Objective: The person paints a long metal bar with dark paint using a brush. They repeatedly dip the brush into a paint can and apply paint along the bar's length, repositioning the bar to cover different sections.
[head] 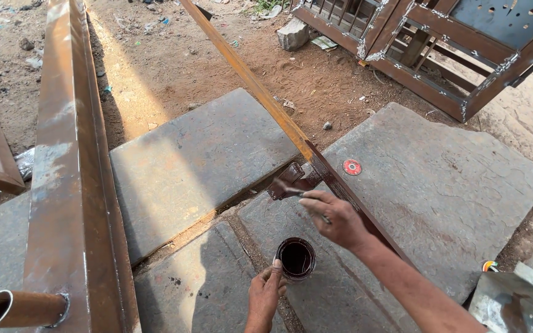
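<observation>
On the stone slabs (439,185) of a dusty yard, a long angle-iron bar (260,92) runs slantwise from the top of the view down toward the person. The right hand (338,219) is clenched around a thin paintbrush (291,191), its bristles touching a small bracket (291,179) welded to the bar's side. The left hand (265,293) has its grip closed on the rim of a small round tin (296,259) of dark brown paint, which stands on the slab just below the brush.

The step in hand looks like coating the bar with brown primer: the lower stretch and the bracket already show dark and wet, while the upper length is bare, rusty orange. Working on up the bar would likely call for a fresh dip in the tin.

A small red disc (352,167) lies on the slab just beside the bar. A brown steel beam (69,160) with a pipe stub (23,308) fills the left side, and a welded gate frame (427,55) lies beyond.
</observation>
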